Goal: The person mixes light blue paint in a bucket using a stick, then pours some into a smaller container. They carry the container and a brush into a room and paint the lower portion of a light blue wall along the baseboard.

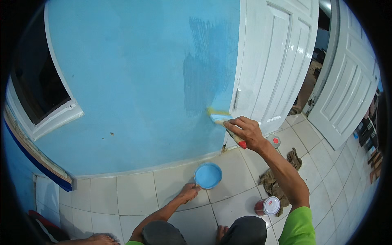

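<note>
My right hand [246, 131] is closed round the handle of a paintbrush [222, 117], a red tip showing at its lower end. The brush's bristles, yellowish and wet with blue, meet the light blue wall [134, 81] beside the white door frame. Above the brush spreads a darker blue patch of fresh paint [206, 69] with streaky edges. Lower down, my left hand [188, 193] grips the short handle of a round pot of blue paint [208, 175], held over the floor tiles. The fingers of that hand are partly hidden.
A red tin with a white lid [270, 206] stands right of my knees, beside a crumpled brown cloth [274, 185]. A round lid [274, 141] lies near the white door [277, 61]. Another white door [347, 77] stands farther right. At left is a white-framed window [61, 118].
</note>
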Motion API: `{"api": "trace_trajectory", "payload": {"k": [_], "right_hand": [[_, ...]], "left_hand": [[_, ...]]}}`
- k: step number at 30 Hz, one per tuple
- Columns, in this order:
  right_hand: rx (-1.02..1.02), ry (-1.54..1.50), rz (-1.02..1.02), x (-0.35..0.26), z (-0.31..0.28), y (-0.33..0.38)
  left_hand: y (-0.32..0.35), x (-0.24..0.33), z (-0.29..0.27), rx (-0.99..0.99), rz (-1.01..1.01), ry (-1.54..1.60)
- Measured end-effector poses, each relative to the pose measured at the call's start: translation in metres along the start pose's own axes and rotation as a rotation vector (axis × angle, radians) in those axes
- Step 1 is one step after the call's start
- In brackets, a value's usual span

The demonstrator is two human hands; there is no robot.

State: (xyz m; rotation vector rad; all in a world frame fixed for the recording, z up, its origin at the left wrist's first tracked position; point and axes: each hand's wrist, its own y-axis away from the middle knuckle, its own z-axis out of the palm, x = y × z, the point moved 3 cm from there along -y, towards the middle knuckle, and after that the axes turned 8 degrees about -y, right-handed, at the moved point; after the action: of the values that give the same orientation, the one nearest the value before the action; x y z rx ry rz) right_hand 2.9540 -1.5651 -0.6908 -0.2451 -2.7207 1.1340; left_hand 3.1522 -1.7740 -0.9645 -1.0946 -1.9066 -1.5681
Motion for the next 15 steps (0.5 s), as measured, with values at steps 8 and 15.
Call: {"api": "trace_trajectory", "payload": {"k": [8, 15], "right_hand": [[0.351, -0.156, -0.054, 0.049, -0.115, -0.135], [0.901, -0.271, 0.015, 0.067, -0.144, -0.161]], "left_hand": [[0.001, 0.0, 0.0, 0.016, 0.017, 0.002], [0.003, 0.001, 0.001, -0.005, -0.004, -0.01]]}}
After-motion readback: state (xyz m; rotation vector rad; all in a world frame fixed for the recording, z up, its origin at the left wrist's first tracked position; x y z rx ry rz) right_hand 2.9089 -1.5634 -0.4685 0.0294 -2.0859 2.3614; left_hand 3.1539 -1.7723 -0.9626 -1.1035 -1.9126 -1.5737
